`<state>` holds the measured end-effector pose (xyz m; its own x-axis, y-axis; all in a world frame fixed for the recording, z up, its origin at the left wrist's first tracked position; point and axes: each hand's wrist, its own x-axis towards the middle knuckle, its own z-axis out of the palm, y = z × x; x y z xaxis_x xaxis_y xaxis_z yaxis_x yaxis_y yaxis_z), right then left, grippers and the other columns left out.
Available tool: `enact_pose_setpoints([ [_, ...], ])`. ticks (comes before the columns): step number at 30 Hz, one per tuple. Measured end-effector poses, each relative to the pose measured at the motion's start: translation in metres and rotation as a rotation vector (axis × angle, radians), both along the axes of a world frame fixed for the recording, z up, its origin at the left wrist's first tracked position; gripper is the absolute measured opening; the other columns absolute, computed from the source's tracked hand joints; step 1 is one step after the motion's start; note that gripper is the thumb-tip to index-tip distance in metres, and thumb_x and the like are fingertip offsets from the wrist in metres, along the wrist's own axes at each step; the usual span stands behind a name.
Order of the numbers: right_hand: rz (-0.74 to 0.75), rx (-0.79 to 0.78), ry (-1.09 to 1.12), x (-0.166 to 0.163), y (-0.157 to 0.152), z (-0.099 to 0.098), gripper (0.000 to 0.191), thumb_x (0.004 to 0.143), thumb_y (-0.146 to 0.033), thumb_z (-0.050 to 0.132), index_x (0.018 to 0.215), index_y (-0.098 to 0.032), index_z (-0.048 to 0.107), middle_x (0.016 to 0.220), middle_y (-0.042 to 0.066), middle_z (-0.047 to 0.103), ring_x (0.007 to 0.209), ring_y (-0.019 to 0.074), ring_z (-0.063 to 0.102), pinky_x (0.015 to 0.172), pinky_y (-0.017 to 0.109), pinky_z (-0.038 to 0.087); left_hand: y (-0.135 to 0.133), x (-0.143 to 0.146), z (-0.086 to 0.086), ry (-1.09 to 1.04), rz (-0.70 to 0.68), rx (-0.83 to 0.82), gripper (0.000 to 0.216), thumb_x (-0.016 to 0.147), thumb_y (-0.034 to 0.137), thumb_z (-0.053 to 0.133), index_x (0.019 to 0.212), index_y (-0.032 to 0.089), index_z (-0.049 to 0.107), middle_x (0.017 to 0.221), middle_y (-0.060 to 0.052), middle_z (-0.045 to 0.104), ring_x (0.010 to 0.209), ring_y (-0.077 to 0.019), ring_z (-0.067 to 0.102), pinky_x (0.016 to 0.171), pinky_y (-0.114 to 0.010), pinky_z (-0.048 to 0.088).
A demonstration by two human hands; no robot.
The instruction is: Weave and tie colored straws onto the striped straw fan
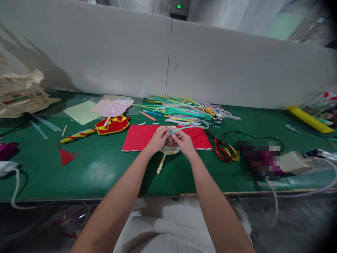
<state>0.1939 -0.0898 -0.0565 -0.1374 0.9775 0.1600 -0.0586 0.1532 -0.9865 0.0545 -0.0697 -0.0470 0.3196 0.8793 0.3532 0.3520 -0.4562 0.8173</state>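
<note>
A round fan [168, 151] in pastel yellow, green and pink, with a short twisted handle, lies over a red board [137, 137]. Its upper part is partly covered by my fingers. My left hand [157, 140] pinches near the middle of the fan, at one end of a mint-green pipe cleaner [193, 128]. My right hand [185, 142] is closed on the same pipe cleaner, whose loose length curves away to the right. The fingertips of both hands almost meet, and the exact grip point is small and partly hidden.
Behind the board lies a heap of coloured pipe cleaners [184, 109]. Red-handled scissors [223, 150] rest at the right. To the left are a red and yellow ruyi-shaped ornament [112, 125] with a tassel and a lilac fan [117, 107]. A grey partition [105, 52] stands behind.
</note>
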Motion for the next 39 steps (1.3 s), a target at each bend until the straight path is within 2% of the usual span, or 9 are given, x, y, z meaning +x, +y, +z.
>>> enact_pose_setpoints([
  [5,0.029,-0.095,0.084,0.000,-0.005,0.006,0.027,0.065,-0.044,0.063,0.074,-0.020,0.054,0.062,-0.002,0.057,0.055,0.0120,0.055,0.051,0.026,0.048,-0.001,0.000,0.002,-0.052,-0.018,-0.058,0.020,0.083,0.028,0.036,0.067,0.018,0.039,0.064,0.002,0.039,0.062,-0.0107,0.038,0.059,-0.023,0.032],
  [9,0.044,-0.136,0.178,-0.002,-0.004,0.006,0.033,0.068,-0.051,0.058,0.071,-0.019,0.055,0.063,0.001,0.058,0.059,0.0138,0.055,0.045,0.024,0.046,-0.003,0.002,0.004,-0.087,-0.045,-0.098,0.022,0.084,0.029,0.035,0.065,0.018,0.039,0.063,0.002,0.041,0.061,-0.0106,0.039,0.059,-0.023,0.033],
  [14,-0.043,-0.168,0.181,-0.004,0.000,0.000,0.037,0.066,-0.055,0.058,0.062,-0.018,0.051,0.050,-0.002,0.052,0.045,0.0101,0.048,0.036,0.020,0.035,-0.007,0.003,0.008,-0.097,-0.127,-0.122,0.025,0.082,0.031,0.039,0.061,0.017,0.039,0.060,0.003,0.040,0.059,-0.0099,0.039,0.058,-0.022,0.033],
  [19,-0.034,-0.148,0.170,-0.003,0.001,-0.002,0.037,0.067,-0.053,0.059,0.060,-0.018,0.050,0.046,-0.003,0.049,0.040,0.0077,0.042,0.036,0.020,0.031,-0.009,0.002,0.010,-0.126,-0.174,-0.152,0.025,0.081,0.033,0.040,0.062,0.017,0.043,0.060,0.002,0.044,0.058,-0.0097,0.040,0.056,-0.021,0.033],
  [25,-0.074,-0.098,0.094,-0.003,0.001,-0.003,0.037,0.068,-0.053,0.058,0.060,-0.019,0.047,0.045,-0.004,0.047,0.039,0.0079,0.042,0.036,0.020,0.032,-0.009,0.002,0.009,-0.152,-0.148,-0.147,0.024,0.080,0.032,0.043,0.062,0.016,0.044,0.059,0.003,0.041,0.056,-0.0089,0.039,0.053,-0.021,0.033],
  [31,-0.046,-0.094,0.090,-0.003,0.002,-0.005,0.036,0.070,-0.053,0.055,0.064,-0.019,0.048,0.047,-0.005,0.047,0.040,0.0075,0.043,0.036,0.019,0.033,-0.012,0.003,0.011,-0.177,-0.154,-0.198,0.025,0.081,0.031,0.042,0.061,0.016,0.044,0.058,0.003,0.044,0.057,-0.0092,0.041,0.055,-0.021,0.033],
  [39,-0.107,-0.082,0.098,-0.005,0.004,-0.008,0.038,0.068,-0.055,0.055,0.063,-0.019,0.045,0.047,-0.006,0.045,0.039,0.0076,0.044,0.033,0.019,0.032,-0.006,0.007,0.003,-0.191,-0.098,-0.154,0.022,0.081,0.031,0.042,0.065,0.017,0.043,0.062,0.003,0.044,0.059,-0.0094,0.042,0.057,-0.022,0.035],
])
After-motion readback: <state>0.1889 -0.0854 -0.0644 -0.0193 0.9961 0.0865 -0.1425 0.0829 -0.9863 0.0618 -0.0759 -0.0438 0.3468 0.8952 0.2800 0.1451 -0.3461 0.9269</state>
